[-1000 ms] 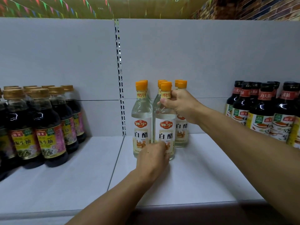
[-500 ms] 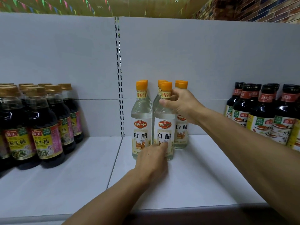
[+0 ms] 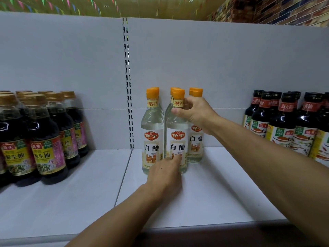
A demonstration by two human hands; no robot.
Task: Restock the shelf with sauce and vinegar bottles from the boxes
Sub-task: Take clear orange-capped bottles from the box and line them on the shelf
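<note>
— On the white shelf (image 3: 204, 189), mid-row, the front vinegar bottle (image 3: 177, 139) stood upright; right hand (image 3: 197, 113) curled round its neck.
— And the left hand (image 3: 165, 172)?
— Fingertips touched its lower label, fingers fairly straight. Soy sauce bottles (image 3: 44, 139) flanked both sides.

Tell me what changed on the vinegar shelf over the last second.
Almost nothing. The right hand still grips the neck of the front middle vinegar bottle, and the left hand still rests its fingertips on that bottle's lower label. Nothing was picked up or let go. The bottle stands upright beside the other vinegar bottles; the soy sauce bottles are untouched.
</note>
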